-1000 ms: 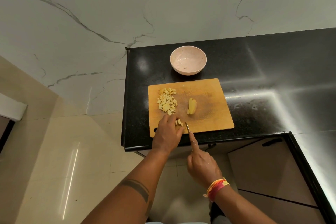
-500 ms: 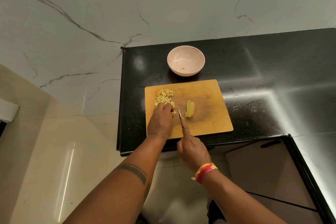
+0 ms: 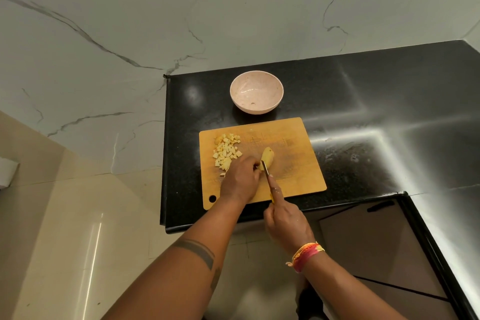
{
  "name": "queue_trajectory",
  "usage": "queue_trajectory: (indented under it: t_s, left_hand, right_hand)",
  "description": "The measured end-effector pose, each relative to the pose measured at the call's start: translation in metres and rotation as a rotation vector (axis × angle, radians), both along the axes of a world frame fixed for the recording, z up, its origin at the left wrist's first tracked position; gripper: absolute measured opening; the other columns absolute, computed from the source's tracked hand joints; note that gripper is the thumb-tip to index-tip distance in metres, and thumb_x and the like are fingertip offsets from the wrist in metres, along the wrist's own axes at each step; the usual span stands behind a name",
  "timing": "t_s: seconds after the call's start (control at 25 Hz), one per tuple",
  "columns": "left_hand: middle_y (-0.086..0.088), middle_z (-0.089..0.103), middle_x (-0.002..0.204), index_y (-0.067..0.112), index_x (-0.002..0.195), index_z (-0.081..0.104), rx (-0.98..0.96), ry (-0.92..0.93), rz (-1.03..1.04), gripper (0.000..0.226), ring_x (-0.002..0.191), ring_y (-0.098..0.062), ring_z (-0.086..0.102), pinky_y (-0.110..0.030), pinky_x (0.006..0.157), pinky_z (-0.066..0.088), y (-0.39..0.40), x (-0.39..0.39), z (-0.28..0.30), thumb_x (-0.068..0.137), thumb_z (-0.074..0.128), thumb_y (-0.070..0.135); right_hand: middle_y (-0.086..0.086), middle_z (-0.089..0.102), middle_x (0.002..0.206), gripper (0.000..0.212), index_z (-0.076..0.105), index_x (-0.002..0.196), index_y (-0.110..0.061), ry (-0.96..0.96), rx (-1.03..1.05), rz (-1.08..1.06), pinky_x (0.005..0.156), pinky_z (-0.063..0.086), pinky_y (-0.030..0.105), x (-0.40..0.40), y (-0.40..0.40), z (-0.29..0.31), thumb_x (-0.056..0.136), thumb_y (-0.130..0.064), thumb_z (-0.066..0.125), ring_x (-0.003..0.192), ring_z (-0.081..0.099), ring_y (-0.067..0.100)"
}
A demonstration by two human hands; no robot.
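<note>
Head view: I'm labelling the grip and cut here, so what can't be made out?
Knife handle: head view, wrapped by the right hand; only a yellow sliver shows.
Left hand fingertips: head view, behind its own knuckles; contact with the potato piece unclear.
Some potato cubes: head view, under the left hand.
Specks in the bowl: head view, too small.

Pink bowl (image 3: 255,91) on black countertop (image 3: 376,101).

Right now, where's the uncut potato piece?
In the head view, the potato piece lies on the board, right of the diced pile, with the knife at its near end.
</note>
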State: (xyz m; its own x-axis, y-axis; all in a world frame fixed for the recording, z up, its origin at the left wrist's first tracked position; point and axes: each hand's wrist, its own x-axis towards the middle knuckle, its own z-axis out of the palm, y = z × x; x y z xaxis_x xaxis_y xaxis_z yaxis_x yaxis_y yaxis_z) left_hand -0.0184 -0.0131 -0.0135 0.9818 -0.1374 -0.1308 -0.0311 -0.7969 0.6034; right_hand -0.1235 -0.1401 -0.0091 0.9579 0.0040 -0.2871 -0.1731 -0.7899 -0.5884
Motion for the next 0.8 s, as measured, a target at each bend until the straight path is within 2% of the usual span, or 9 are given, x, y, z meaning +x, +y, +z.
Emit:
queue_trajectory:
  t_s: [0.12,0.24,0.48,0.6,0.8]
  left_hand:
    - [0.005,0.067,0.111,0.022,0.115,0.072,-0.072,0.03,0.069,0.019,0.102,-0.013,0.061,-0.029,0.09,0.05,0.005,-0.008,0.001,0.097,0.065,0.024]
    - [0.007,0.069,0.115,0.024,0.12,0.074,-0.097,0.092,0.082,0.023,0.106,-0.011,0.061,-0.023,0.091,0.045,0.012,-0.016,-0.002,0.098,0.065,0.024]
    - [0.007,0.057,0.11,0.025,0.113,0.069,-0.007,0.022,0.116,0.015,0.101,-0.012,0.056,-0.03,0.087,0.051,0.013,-0.024,-0.004,0.099,0.062,0.023]
    - [0.008,0.051,0.11,0.025,0.116,0.068,0.022,-0.011,0.095,0.017,0.101,-0.009,0.051,-0.026,0.084,0.048,0.014,-0.031,-0.009,0.1,0.062,0.026]
    - [0.005,0.055,0.114,0.023,0.115,0.07,0.015,-0.004,0.127,0.018,0.104,-0.013,0.055,-0.026,0.085,0.048,0.012,-0.028,-0.007,0.101,0.06,0.024]
  right_hand:
    - [-0.003,0.055,0.063,0.085,-0.009,0.159,-0.047,-0.004,0.013,0.011,0.05,0.037,0.034,-0.007,0.001,0.004,0.099,-0.02,0.044,0.053,0.052,0.017]
    - [-0.004,0.055,0.062,0.084,-0.008,0.16,-0.045,0.036,0.002,0.03,0.048,0.034,0.03,-0.015,0.002,0.004,0.099,-0.02,0.044,0.051,0.049,0.013]
    - [-0.005,0.053,0.061,0.08,-0.005,0.162,-0.039,0.091,-0.025,0.044,0.045,0.025,0.024,-0.025,0.002,0.006,0.101,-0.02,0.043,0.05,0.047,0.011]
    - [-0.005,0.054,0.062,0.081,-0.006,0.162,-0.039,0.085,-0.031,0.04,0.045,0.027,0.025,-0.024,0.001,0.006,0.1,-0.021,0.043,0.05,0.048,0.011]
    - [-0.005,0.056,0.066,0.08,-0.008,0.162,-0.039,0.076,-0.07,0.093,0.051,0.036,0.033,-0.016,0.006,0.002,0.1,-0.023,0.041,0.056,0.054,0.016]
